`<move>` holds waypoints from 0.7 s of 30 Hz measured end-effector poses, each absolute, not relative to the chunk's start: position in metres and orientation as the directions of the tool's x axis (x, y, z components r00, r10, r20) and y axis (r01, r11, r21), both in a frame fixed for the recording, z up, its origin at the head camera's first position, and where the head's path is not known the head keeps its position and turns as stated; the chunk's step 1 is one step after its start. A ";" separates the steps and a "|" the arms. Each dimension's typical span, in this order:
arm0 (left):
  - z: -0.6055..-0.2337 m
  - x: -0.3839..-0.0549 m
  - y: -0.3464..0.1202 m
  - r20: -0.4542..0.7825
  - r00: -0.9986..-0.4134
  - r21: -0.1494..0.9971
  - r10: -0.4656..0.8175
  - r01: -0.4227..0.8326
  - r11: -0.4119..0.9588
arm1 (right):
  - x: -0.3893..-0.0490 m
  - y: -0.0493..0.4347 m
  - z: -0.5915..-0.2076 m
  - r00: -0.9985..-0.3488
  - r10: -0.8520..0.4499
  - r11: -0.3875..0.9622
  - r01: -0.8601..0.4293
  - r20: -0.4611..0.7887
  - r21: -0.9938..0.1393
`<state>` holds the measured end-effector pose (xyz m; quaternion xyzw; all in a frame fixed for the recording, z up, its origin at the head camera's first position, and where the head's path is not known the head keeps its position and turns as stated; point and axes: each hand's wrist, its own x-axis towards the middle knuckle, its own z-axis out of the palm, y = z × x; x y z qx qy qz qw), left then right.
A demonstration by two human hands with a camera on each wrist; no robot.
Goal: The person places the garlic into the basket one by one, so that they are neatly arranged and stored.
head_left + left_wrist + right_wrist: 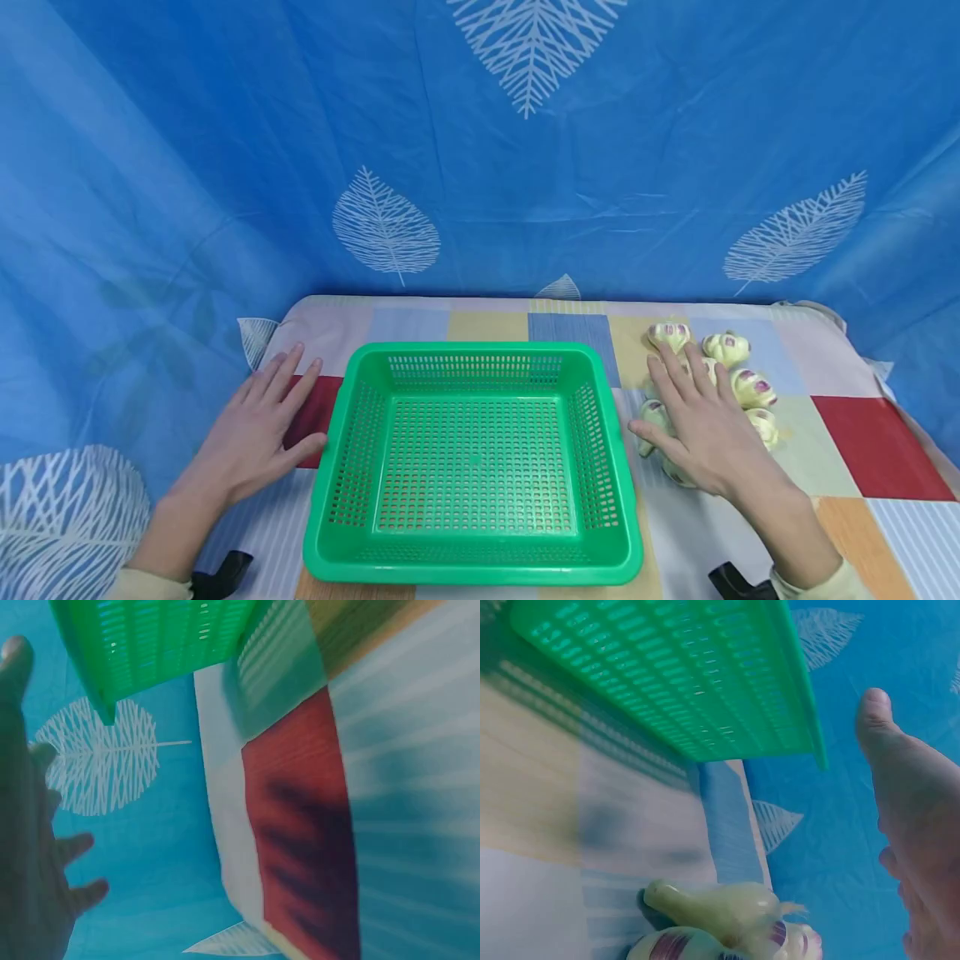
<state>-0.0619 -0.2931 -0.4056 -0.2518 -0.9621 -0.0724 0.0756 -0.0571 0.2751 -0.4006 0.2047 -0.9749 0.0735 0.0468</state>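
Observation:
A green plastic basket [474,577] with perforated walls and floor stands on the patchwork tablecloth, nothing inside it. To its left, my left hand [251,433] hovers palm down with fingers spread, thumb tip close to the basket rim. My right hand [705,425] is held flat over several garlic bulbs [752,388] on the right side, partly hiding them. In the right wrist view, garlic bulbs [720,911] lie on the cloth below that hand, apart from its fingers. Neither hand holds anything.
The checked tablecloth [885,446] covers the table, its far edge meeting a blue curtain [622,167] with white leaf prints. This curtain also hangs at both sides. Black straps [221,575] show at the wrists.

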 end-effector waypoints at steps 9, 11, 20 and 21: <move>-0.431 -0.055 -0.280 0.172 -0.821 0.396 0.545 0.564 0.725 | -0.043 0.305 -0.402 -0.965 -0.256 0.921 -0.263 0.062 -0.288; -0.435 -0.055 -0.278 0.173 -0.822 0.436 0.543 0.559 0.706 | -0.038 0.314 -0.405 -0.973 -0.220 0.918 -0.230 0.066 -0.322; -0.449 -0.057 -0.276 0.224 -0.793 0.499 0.566 0.593 0.632 | -0.017 0.351 -0.425 -0.971 -0.124 0.841 -0.212 0.205 -0.498; -0.450 -0.057 -0.276 0.227 -0.791 0.500 0.568 0.595 0.629 | -0.014 0.354 -0.428 -0.971 -0.108 0.838 -0.203 0.211 -0.506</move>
